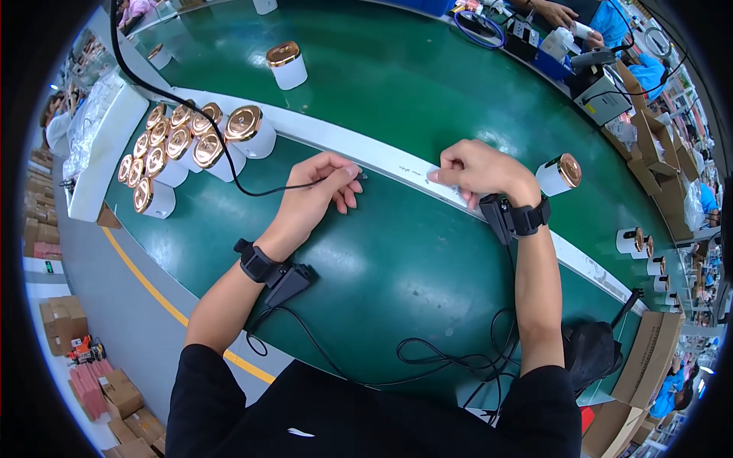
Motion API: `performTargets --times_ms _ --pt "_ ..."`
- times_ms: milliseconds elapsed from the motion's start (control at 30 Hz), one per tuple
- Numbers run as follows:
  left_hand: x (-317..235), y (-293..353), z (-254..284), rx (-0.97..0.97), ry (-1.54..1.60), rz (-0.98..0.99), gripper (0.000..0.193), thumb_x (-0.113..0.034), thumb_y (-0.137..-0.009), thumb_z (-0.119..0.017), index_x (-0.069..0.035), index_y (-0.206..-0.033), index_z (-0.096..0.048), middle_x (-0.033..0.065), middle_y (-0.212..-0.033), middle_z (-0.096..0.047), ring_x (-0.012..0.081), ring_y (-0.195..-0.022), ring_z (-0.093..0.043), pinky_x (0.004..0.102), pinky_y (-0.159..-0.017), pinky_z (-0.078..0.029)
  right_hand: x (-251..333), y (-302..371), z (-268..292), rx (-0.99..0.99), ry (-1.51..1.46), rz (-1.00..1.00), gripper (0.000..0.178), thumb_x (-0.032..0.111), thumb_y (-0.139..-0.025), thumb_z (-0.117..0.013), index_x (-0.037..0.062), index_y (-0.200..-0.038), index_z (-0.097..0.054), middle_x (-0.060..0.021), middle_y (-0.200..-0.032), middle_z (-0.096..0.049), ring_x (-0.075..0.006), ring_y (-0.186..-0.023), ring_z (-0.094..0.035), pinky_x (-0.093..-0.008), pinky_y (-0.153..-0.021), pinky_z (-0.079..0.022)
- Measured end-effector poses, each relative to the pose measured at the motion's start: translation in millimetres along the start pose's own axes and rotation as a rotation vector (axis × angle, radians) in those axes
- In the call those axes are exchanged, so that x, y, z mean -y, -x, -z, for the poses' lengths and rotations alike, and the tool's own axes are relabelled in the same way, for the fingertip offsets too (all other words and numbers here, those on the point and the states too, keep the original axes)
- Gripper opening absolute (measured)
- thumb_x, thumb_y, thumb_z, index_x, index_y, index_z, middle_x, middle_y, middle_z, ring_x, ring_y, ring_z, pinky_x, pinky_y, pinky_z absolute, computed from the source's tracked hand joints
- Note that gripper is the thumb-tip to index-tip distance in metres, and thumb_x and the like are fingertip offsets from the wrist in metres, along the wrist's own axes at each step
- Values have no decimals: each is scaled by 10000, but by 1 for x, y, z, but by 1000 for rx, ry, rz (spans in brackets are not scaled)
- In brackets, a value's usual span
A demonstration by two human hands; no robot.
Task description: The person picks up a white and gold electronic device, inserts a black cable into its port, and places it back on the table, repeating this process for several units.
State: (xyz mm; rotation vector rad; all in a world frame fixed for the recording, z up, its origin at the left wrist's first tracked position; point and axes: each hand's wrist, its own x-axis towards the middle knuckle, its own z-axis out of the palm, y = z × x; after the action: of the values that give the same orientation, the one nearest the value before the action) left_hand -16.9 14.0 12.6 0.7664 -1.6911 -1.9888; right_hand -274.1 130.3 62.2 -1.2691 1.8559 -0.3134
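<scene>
My left hand [311, 200] pinches the end of a thin black cable [263, 192] above the green bench. A small metal plug tip [362, 176] sticks out past the thumb and forefinger. My right hand [482, 174] is over the white rail [382, 162] that crosses the bench, its fingers curled; whatever they may hold is hidden. Left of my left hand stands a cluster of white canisters with shiny copper-coloured tops, the nearest one a larger-looking canister [258, 137]. Another such canister [559, 175] lies tilted just right of my right wrist, beyond the rail.
Farther back on the green surface is a single canister [287, 67]. More canisters [630, 240] line up at the right. Black cables [458, 359] loop near my body, beside a black bag [592, 353]. Cardboard boxes [649, 355] stand at right; a co-worker's hand [556, 14] shows far off.
</scene>
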Motion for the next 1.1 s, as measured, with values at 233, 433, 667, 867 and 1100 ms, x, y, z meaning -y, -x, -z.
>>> performTargets --times_ms 233,433,667,867,1100 --pt "0 -5 2 13 25 -25 132 -122 -948 -587 7 -952 -620 72 -797 -656 110 -625 -610 220 -531 -470 -3 -2 -4 25 -14 10 392 311 -899 -688 26 -673 -542 -2 -540 -521 -106 -419 -577 -257 -409 -426" --pt "2 1 1 16 28 9 131 -118 -947 -586 8 -952 -619 68 -797 -652 106 -634 -609 221 -537 -469 -3 -3 1 13 -38 17 405 307 -895 -695 31 -652 -526 5 -522 -502 -100 -412 -568 -252 -407 -412" --pt "-2 -4 3 30 25 -19 137 -127 -947 -594 8 -953 -618 61 -799 -650 104 -628 -607 220 -534 -468 0 1 -8 -31 9 23 415 289 -913 -674 23 -636 -516 -6 -497 -480 -102 -387 -538 -261 -401 -399" --pt "1 -1 0 28 34 4 136 -125 -944 -592 9 -953 -619 61 -797 -650 105 -637 -610 224 -543 -470 -3 2 -12 -110 46 139 411 285 -937 -639 21 -647 -517 -15 -505 -476 -109 -385 -538 -263 -400 -387" --pt "1 -3 2 24 17 2 140 -132 -944 -596 5 -964 -621 60 -794 -651 103 -642 -611 223 -547 -470 -2 3 -10 -106 24 85 415 310 -941 -631 24 -664 -515 -15 -525 -479 -115 -387 -545 -265 -392 -358"
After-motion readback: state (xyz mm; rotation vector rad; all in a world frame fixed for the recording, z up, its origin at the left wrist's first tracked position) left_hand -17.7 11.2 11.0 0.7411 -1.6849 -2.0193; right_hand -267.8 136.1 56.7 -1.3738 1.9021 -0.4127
